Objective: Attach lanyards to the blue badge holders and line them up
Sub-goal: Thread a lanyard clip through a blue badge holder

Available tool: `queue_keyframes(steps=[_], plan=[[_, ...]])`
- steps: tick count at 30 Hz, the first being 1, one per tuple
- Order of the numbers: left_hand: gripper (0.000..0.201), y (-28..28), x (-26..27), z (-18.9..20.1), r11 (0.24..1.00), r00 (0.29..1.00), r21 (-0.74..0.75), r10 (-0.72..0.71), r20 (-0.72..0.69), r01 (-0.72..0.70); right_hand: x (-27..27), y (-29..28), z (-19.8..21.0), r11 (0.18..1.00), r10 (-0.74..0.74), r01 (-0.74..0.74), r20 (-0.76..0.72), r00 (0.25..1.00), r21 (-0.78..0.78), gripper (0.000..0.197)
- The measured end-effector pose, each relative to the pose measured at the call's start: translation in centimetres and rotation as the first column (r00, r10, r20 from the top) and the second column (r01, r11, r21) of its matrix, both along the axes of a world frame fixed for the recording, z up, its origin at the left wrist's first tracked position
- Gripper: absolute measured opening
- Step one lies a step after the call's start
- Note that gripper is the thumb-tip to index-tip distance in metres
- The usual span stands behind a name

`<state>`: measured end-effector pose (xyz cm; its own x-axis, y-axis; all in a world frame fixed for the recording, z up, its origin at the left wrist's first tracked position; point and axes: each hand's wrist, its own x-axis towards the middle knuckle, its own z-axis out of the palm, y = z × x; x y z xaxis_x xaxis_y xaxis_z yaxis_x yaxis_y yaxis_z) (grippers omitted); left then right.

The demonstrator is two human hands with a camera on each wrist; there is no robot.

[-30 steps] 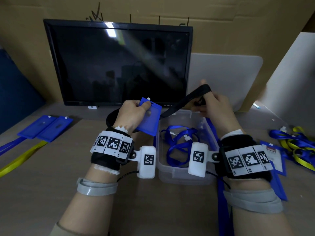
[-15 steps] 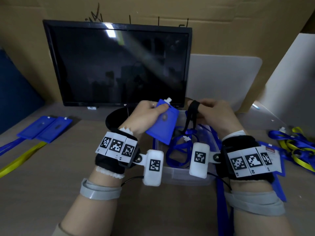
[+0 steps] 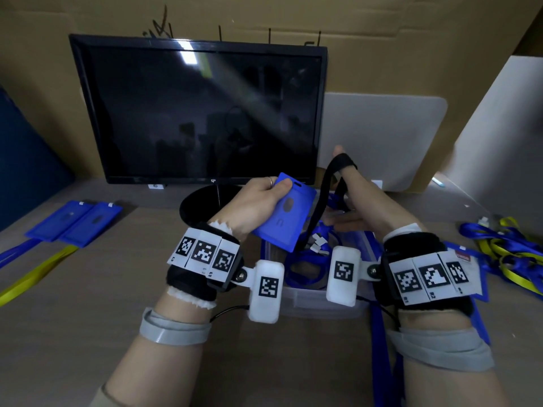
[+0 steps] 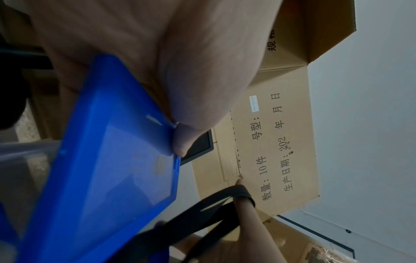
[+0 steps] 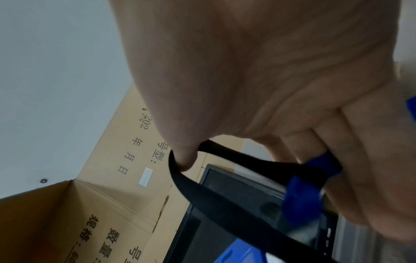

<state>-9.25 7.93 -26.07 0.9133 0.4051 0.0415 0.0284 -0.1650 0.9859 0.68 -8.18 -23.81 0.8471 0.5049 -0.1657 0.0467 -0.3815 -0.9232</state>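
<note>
My left hand [image 3: 276, 188] grips a blue badge holder [image 3: 286, 218] near its slotted top end, thumb on its face, tilted over the bin. The left wrist view shows the holder's clear window [image 4: 112, 169] under my thumb. A black lanyard [image 3: 342, 161] loops over the raised thumb of my right hand [image 3: 345, 189], and its two strands run down behind the holder. In the right wrist view the black lanyard [image 5: 225, 201] hooks round the thumb and passes into the curled fingers. The lanyard's clip is hidden.
A clear plastic bin [image 3: 323, 304] with blue lanyards [image 3: 305, 259] sits under my hands. A black monitor [image 3: 205, 113] stands behind it. Two blue holders [image 3: 73, 221] with lanyards lie at the left. A tangle of blue and yellow lanyards [image 3: 505, 248] lies at the right.
My right hand has lifted away from the holder's top, thumb now upright with the black loop stretched over it. My left hand has tilted the holder flatter and a little right.
</note>
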Motion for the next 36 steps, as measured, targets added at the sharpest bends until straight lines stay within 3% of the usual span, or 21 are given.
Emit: queue_keyframes(steps=[3, 5, 7, 10, 14, 16, 19, 22, 26, 31, 36], plan=[[0.028, -0.2, -0.3, 0.3, 0.997, 1.000, -0.070, -0.014, 0.004, 0.015, 0.0, 0.0, 0.0, 0.997, 0.053, -0.049, 0.066, 0.996, -0.059, 0.093], [0.028, -0.7, -0.5, 0.7, 0.979, 0.999, -0.196, -0.045, 0.008, 0.046, 0.3, 0.2, -0.2, 0.997, 0.065, -0.060, 0.128, 0.990, -0.046, 0.064], [0.030, -0.8, -0.4, 0.9, 0.986, 0.999, -0.161, 0.031, -0.015, -0.033, 0.2, 0.1, -0.3, 0.994, 0.103, -0.091, 0.229, 0.968, -0.064, 0.031], [0.034, 0.0, 0.1, 0.5, 0.985, 0.984, 0.011, 0.172, -0.035, -0.172, 0.4, -0.3, 0.1, 0.980, 0.197, -0.176, 0.304, 0.932, -0.097, 0.046], [0.035, 1.0, 0.2, 0.2, 0.974, 0.975, 0.105, 0.210, -0.071, -0.202, 0.8, -0.9, -0.2, 0.937, 0.348, -0.333, 0.273, 0.897, -0.103, 0.063], [0.035, 1.0, 0.3, 0.0, 0.972, 0.978, 0.144, 0.196, -0.069, -0.184, 0.1, -0.8, 0.0, 0.956, 0.283, -0.294, 0.224, 0.933, 0.017, 0.050], [0.033, 0.6, 0.4, 0.1, 0.977, 0.985, 0.149, 0.162, -0.060, -0.151, 0.5, -0.7, 0.1, 0.974, 0.127, -0.156, 0.175, 0.976, 0.165, 0.063], [0.034, -0.2, 0.6, 0.3, 0.980, 0.990, 0.148, 0.138, -0.032, -0.131, 1.1, -1.4, 0.4, 0.978, 0.052, -0.084, 0.169, 0.984, 0.189, 0.066], [0.040, -2.6, 1.7, 0.9, 0.980, 0.997, 0.182, 0.079, -0.005, -0.077, 1.4, -3.3, 1.4, 0.988, 0.021, -0.055, 0.229, 0.973, 0.142, 0.059], [0.040, -6.7, 3.0, 2.0, 0.974, 1.000, 0.226, -0.020, 0.025, 0.014, 2.2, -7.7, 1.2, 0.986, -0.104, 0.069, 0.231, 0.967, 0.153, 0.035], [0.041, -10.9, 4.8, 2.4, 0.958, 0.998, 0.283, -0.061, 0.025, 0.052, 3.4, -14.0, -1.4, 0.971, -0.188, 0.226, 0.328, 0.926, -0.083, 0.039]])
